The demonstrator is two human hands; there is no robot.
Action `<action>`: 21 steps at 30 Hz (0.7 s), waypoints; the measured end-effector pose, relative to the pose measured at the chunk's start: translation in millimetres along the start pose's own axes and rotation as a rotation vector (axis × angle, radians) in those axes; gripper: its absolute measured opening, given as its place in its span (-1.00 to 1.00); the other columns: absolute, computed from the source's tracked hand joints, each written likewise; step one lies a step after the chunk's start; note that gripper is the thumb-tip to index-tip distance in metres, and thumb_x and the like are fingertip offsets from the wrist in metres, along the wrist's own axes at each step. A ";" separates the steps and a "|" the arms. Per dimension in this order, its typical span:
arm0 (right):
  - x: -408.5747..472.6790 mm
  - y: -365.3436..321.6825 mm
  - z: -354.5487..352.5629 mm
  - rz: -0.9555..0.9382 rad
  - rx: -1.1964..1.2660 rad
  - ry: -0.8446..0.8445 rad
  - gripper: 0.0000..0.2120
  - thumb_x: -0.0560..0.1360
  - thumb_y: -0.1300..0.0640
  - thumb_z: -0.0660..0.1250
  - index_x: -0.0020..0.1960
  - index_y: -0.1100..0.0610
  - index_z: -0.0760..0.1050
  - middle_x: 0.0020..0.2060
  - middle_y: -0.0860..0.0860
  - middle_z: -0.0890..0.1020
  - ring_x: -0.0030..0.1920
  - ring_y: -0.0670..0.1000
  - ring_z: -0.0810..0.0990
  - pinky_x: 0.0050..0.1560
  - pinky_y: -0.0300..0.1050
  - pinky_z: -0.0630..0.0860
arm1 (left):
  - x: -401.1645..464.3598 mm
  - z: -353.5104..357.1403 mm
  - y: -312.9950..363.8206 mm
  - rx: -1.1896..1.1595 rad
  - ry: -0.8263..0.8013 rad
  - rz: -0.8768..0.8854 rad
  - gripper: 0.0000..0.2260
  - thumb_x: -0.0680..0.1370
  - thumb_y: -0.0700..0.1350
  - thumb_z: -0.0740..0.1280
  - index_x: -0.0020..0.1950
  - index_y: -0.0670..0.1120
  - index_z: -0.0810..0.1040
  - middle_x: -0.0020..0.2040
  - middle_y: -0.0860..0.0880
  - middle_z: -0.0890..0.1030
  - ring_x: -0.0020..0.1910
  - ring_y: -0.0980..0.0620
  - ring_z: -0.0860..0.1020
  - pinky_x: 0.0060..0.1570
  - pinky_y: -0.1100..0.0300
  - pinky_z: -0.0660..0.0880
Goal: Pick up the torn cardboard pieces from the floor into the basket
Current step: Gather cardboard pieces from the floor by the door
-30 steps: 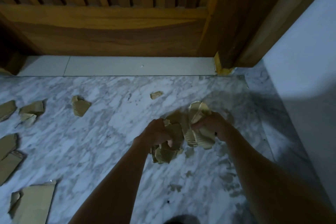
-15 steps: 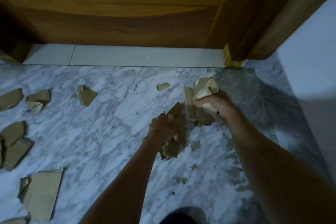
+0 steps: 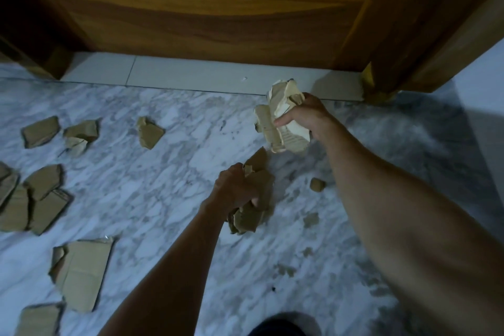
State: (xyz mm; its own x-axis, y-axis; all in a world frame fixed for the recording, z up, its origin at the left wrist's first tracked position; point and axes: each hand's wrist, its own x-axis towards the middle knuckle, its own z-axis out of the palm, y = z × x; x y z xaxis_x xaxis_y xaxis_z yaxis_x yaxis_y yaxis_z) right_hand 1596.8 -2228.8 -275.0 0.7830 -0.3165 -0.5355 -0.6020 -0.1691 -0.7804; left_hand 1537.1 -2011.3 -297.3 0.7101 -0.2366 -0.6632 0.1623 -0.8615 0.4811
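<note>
My right hand (image 3: 305, 114) grips a bundle of pale torn cardboard pieces (image 3: 281, 120), held up near the doorway. Lower and to the left, my left hand (image 3: 234, 188) grips a darker wad of cardboard pieces (image 3: 253, 210) above the marble floor. A small scrap (image 3: 317, 184) lies between my arms. Several more torn pieces lie on the floor at the left: one near the middle (image 3: 148, 132), a pair farther left (image 3: 80, 135), a stack at the left edge (image 3: 41, 199) and a large folded piece (image 3: 81, 273). No basket is in view.
A wooden door (image 3: 204, 16) and its frame (image 3: 403, 43) close off the far side, with a pale threshold strip (image 3: 191, 75) below. A white wall (image 3: 485, 106) runs along the right. A dark shape (image 3: 283, 324) sits at the bottom edge.
My two hands have drawn apart. The right hand has lifted its bundle up and away toward the door, while the left stays low with its wad. A small scrap now lies on the floor.
</note>
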 end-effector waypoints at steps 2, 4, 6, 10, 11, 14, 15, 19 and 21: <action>4.5 1.2 -3.9 0.006 -0.123 -0.054 -0.21 0.12 0.30 0.66 0.32 0.14 0.50 0.21 0.04 0.62 0.27 0.15 0.54 0.15 -0.08 0.52 | -3.2 -5.8 -2.2 -0.013 -0.017 0.003 -0.39 0.20 -0.06 0.54 0.24 0.00 0.51 0.12 -0.07 0.60 0.07 -0.09 0.57 -0.05 0.10 0.57; 5.8 3.3 -3.9 0.018 -0.304 -0.162 -0.01 0.15 0.26 0.66 0.50 0.08 0.33 0.41 0.02 0.47 0.41 0.17 0.41 0.29 -0.02 0.45 | -6.8 -14.8 -8.1 -0.050 -0.020 -0.008 -0.37 0.11 -0.02 0.50 0.19 0.01 0.55 0.05 -0.05 0.63 0.03 -0.10 0.61 -0.01 0.04 0.62; 8.7 3.6 5.1 0.018 -0.540 -0.279 0.11 0.18 0.21 0.65 0.59 -0.02 0.15 0.52 0.03 0.33 0.46 0.18 0.34 0.36 0.03 0.42 | -9.6 -28.7 -19.6 -0.177 -0.026 -0.031 -0.48 0.11 -0.11 0.55 0.07 -0.04 0.62 -0.07 -0.06 0.68 -0.09 -0.08 0.65 -0.11 0.07 0.65; 16.7 1.1 37.5 -0.005 -0.831 -0.371 0.11 0.21 0.17 0.61 0.59 -0.13 0.07 0.53 0.04 0.30 0.39 0.22 0.41 0.25 0.08 0.51 | -25.5 -58.1 -51.7 -0.556 -0.027 -0.082 -0.80 0.29 -0.45 0.51 -0.18 -0.22 0.66 -0.29 -0.16 0.71 -0.36 -0.09 0.67 -0.35 0.16 0.62; 16.8 0.0 42.1 0.000 -0.861 -0.361 0.06 0.21 0.18 0.61 0.55 -0.11 0.11 0.47 0.07 0.36 0.32 0.25 0.46 0.18 0.10 0.54 | -28.2 -64.5 -60.7 -0.620 -0.040 -0.083 -0.77 0.26 -0.41 0.53 -0.12 -0.26 0.67 -0.20 -0.24 0.72 -0.30 -0.13 0.69 -0.24 0.07 0.64; 12.0 2.0 49.4 -0.001 -0.899 -0.310 -0.03 0.17 0.20 0.63 0.48 0.00 0.27 0.35 0.12 0.48 0.22 0.24 0.53 0.13 0.09 0.56 | -29.3 -73.7 -84.2 -0.760 -0.069 -0.075 -0.44 0.13 -0.22 0.59 0.13 -0.24 0.64 0.02 -0.30 0.70 -0.03 -0.26 0.70 0.05 -0.19 0.63; 9.2 3.3 50.4 -0.001 -0.893 -0.279 -0.06 0.12 0.19 0.64 0.44 0.03 0.35 0.31 0.12 0.53 0.19 0.23 0.56 0.14 0.10 0.57 | -28.5 -73.3 -89.0 -0.806 -0.069 -0.073 -0.38 0.13 -0.19 0.60 0.18 -0.22 0.62 0.05 -0.29 0.70 0.02 -0.30 0.68 0.09 -0.26 0.60; -3.4 14.7 45.2 0.010 -0.771 -0.200 -0.19 0.07 0.16 0.67 0.28 0.14 0.49 0.14 0.12 0.61 0.11 0.21 0.60 0.12 0.10 0.60 | -35.5 -55.0 -80.3 -0.827 -0.068 -0.046 -0.45 0.17 -0.25 0.58 0.17 -0.22 0.64 0.05 -0.25 0.71 0.04 -0.29 0.68 0.03 -0.18 0.64; -11.4 19.4 29.1 0.013 -0.657 -0.183 -0.30 0.08 0.17 0.67 0.19 0.16 0.54 0.08 0.09 0.65 0.10 0.16 0.62 0.12 0.06 0.59 | -41.1 -39.1 -68.4 -0.699 -0.108 -0.015 -0.52 0.22 -0.34 0.57 0.13 -0.23 0.65 0.00 -0.20 0.73 0.01 -0.23 0.69 -0.05 -0.02 0.67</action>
State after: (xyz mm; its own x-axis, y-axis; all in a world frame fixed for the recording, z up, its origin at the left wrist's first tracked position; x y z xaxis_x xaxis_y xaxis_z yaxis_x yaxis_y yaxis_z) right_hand 1580.8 -2201.3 -293.5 0.7540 -0.1695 -0.6346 -0.5366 -0.7162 -0.4463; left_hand 1523.7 -1925.1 -280.5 0.6381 -0.3013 -0.7086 0.5994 -0.3832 0.7027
